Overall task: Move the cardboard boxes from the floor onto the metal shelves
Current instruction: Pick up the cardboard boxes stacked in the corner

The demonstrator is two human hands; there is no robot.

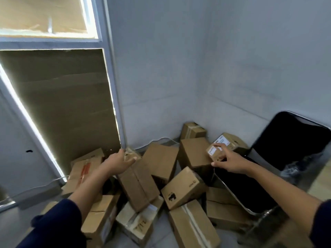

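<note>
So I had both arms stretched out over a messy heap of cardboard boxes (186, 187) dumped in the corner on the floor (161, 228). My left hand (119, 162) was on the far end of a long box (138, 181) leaning up on the pile, fingers curled around its top edge. My right hand (231, 162) had its fingers spread around a small labelled box (215, 152), thumb low, fingertips on the top, touching it. A black folding chair (286, 149) sat just right of the heap. The window frame (107, 72) was on the left, panes covered with cardboard.
</note>
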